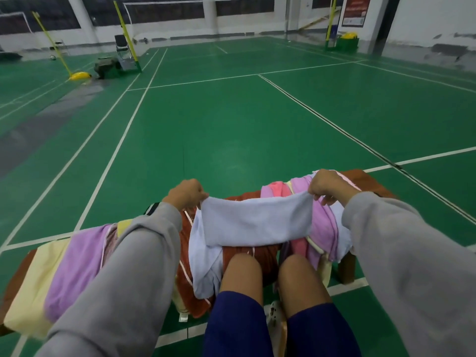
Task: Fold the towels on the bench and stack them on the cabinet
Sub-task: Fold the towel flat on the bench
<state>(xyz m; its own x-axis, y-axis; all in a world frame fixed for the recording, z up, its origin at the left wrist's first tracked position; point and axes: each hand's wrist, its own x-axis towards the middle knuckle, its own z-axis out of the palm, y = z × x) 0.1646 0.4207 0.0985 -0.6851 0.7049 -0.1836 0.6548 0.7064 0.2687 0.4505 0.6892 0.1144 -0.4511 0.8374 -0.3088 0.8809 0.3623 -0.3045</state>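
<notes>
A pale blue towel [255,222] is stretched between my hands just above the brown bench [371,184]. My left hand [186,193] pinches its left top corner and my right hand [327,186] pinches its right top corner. The towel's lower part hangs down over a rust-brown towel [188,287] on the bench front. A purple towel [74,266] and a pale yellow towel [33,292] lie on the bench's left part. More purple and pink towels [322,228] are heaped on its right part. No cabinet is in view.
My bare knees [268,274] press close to the bench front. Beyond the bench spreads a green badminton court floor [231,112] with white lines. Yellow net posts [126,34] and a black chair [122,46] stand far back left.
</notes>
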